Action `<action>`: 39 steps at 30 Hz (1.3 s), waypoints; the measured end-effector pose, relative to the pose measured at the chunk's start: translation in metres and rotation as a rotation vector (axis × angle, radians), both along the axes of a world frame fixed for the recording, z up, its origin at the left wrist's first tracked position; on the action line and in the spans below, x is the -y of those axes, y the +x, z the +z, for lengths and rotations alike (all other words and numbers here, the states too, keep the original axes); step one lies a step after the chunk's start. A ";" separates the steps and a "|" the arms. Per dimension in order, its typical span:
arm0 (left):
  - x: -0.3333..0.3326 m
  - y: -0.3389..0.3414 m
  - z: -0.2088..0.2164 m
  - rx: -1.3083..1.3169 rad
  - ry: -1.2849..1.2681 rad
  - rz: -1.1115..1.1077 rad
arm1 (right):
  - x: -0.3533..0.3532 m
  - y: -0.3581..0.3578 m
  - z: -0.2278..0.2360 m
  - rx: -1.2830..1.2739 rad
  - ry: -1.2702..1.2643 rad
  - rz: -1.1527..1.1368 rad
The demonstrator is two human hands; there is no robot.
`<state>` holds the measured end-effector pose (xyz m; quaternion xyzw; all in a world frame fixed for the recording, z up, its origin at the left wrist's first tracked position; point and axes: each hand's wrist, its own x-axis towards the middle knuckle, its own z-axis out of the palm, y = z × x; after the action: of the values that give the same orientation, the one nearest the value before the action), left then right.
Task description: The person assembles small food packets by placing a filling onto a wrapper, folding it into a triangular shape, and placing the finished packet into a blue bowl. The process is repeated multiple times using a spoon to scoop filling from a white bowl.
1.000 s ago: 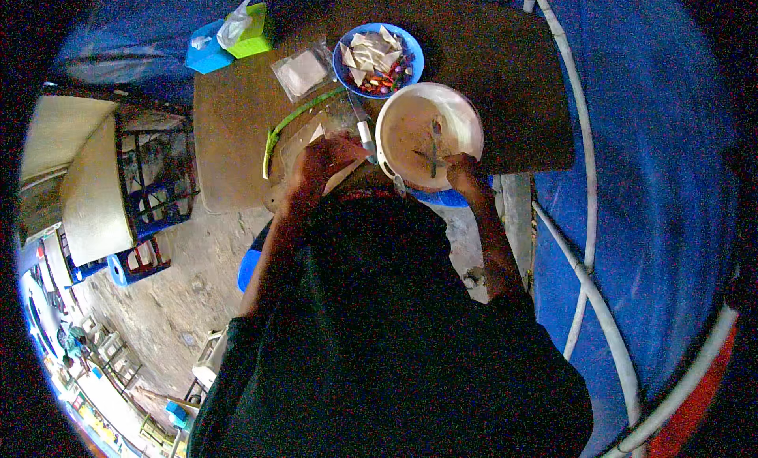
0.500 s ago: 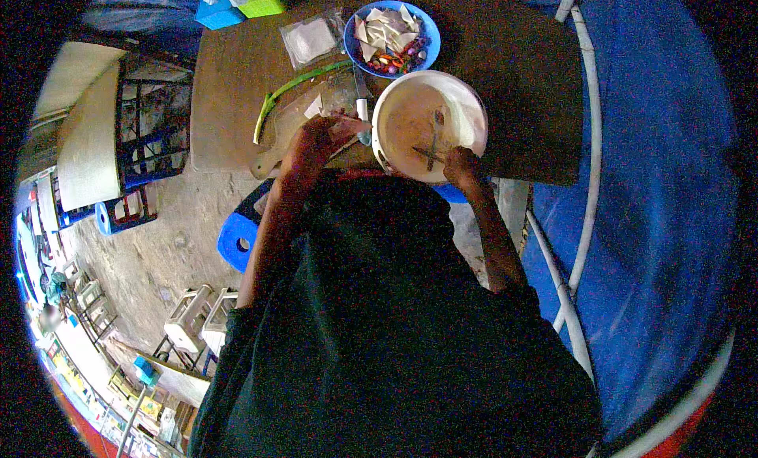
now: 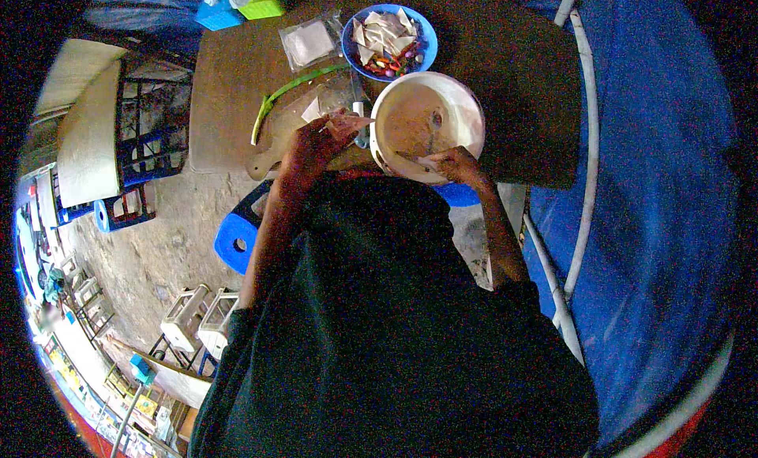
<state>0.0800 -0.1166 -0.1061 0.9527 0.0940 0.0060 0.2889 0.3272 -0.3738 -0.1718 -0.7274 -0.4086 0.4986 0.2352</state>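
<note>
Pinkish wrapper [image 3: 353, 124], upper centre of frame, pinched in left hand [image 3: 310, 147] | likely light, soft, easily torn; best held by its edges | right hand [image 3: 461, 167] over white tub [image 3: 474, 117], grasping a utensil [image 3: 426, 163], type unclear

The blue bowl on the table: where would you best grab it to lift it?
Take the blue bowl by its rim, probably from left and right at once: it is round and open, pale folded pieces lie inside, and the white tub crowds its near side.
</note>
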 end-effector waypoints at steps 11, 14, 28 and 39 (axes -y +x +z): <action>-0.012 0.002 0.012 0.333 -1.046 0.315 | -0.039 -0.032 0.127 -0.330 0.140 -0.476; -0.015 0.002 0.023 0.556 -1.470 0.362 | -0.060 -0.049 0.163 -0.283 0.166 -0.441; -0.031 -0.037 0.120 0.443 -1.551 0.758 | -0.110 -0.121 0.206 0.259 0.461 -0.243; -0.053 -0.053 0.116 0.384 -1.235 0.709 | -0.048 -0.089 0.133 0.357 0.258 -0.553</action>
<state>0.0270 -0.0638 0.0101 0.5110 0.3304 0.2118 0.7648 0.2378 -0.3262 -0.0391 -0.8506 -0.2906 0.2254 0.3758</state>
